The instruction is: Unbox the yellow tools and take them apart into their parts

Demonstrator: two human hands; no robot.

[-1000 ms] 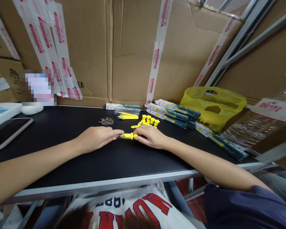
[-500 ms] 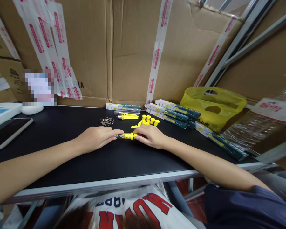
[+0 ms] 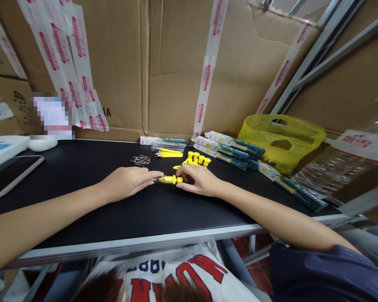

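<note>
My left hand [image 3: 129, 181] is closed, its thumb and fingers pinching the left end of a slim transparent tube with yellow ends [image 3: 166, 179]. Its metallic tip is partly covered by those fingers. At the other end, my right hand [image 3: 200, 178] has its thumb and bent forefinger on either side of the yellow cap [image 3: 179, 180]. The piece lies level between both hands, just above the black tabletop. Behind my right hand several loose yellow caps [image 3: 201, 159] are gathered, some partly hidden by it. Yellow rods with metal tips [image 3: 169, 154] lie farther back.
A small pile of bent metal hooks [image 3: 140, 160] lies behind my left hand. Printed slim boxes [image 3: 227, 149] are stacked at the back right, beside a yellow plastic bag [image 3: 280, 142] and a large clear bottle [image 3: 343, 155]. A phone [image 3: 12, 176] rests on the left.
My right thumb and forefinger have shifted slightly on the yellow cap, and more of it shows between them. The left hand holds still.
</note>
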